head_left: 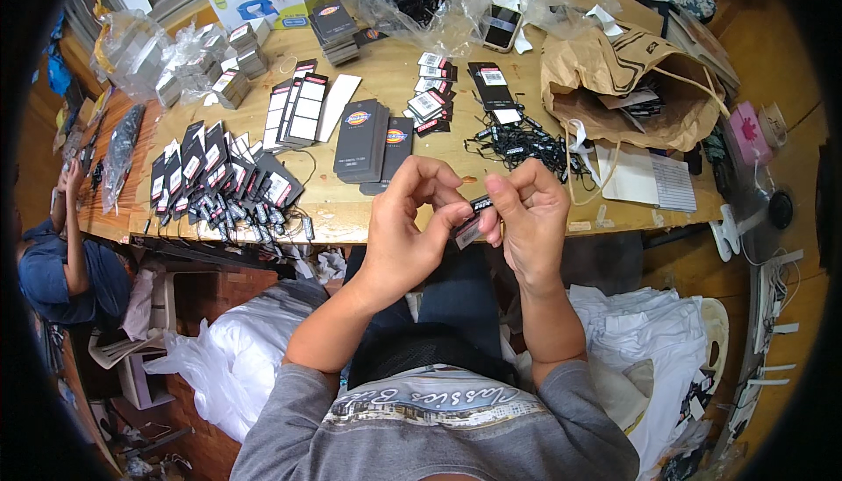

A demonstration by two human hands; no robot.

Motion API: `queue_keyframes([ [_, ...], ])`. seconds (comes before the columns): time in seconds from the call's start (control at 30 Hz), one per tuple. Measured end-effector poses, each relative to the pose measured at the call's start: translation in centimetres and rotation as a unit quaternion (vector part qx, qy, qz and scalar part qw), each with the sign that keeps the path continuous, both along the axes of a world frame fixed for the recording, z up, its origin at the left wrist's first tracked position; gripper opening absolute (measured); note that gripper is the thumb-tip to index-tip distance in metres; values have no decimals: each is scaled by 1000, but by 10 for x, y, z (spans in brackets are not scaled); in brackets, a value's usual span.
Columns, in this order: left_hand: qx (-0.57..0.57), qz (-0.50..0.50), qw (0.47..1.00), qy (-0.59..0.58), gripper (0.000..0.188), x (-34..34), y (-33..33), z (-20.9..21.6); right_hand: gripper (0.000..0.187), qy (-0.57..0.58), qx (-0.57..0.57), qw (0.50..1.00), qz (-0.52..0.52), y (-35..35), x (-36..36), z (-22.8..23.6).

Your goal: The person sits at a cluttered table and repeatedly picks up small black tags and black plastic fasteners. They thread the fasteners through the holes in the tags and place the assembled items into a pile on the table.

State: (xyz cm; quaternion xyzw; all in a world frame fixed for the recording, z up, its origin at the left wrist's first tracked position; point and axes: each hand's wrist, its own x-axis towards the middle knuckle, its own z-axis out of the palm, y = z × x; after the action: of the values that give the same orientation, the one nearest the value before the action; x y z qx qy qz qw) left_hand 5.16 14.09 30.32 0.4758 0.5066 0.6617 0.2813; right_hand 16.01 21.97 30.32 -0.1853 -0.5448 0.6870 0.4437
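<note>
Close in front of my body, above the table's near edge, both hands meet at a small hang tag (467, 235). My left hand (405, 231) pinches it between thumb and fingers. The fingers of my right hand (535, 218) are closed on a short black string seal (481, 204) at the tag's top end; its cord is too fine to follow. Just beyond my left hand stand a tall stack of dark cardboard tags (355, 149) and a second stack of tags (396, 163). Past my right hand lies a tangled heap of black string seals (526, 149).
Strung tags (210, 170) spread along the table's left front. Blank-panel tags (303, 108) and small barcode tags (430, 104) lie farther back. An open paper bag (614, 86) stands right, near a phone (503, 27). Another person (74, 262) sits far left; white garments (649, 341) lie low right.
</note>
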Motion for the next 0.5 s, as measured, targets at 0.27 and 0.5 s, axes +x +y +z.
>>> queue_keyframes([
  [0.27,1,-232,937,-260,59,-4,1,-31,14,17,10,1000,-1,2,11,19],
  [0.5,-136,-269,754,-583,24,20,-16,-66,10,-248,299,920,-57,14,2,-1],
])
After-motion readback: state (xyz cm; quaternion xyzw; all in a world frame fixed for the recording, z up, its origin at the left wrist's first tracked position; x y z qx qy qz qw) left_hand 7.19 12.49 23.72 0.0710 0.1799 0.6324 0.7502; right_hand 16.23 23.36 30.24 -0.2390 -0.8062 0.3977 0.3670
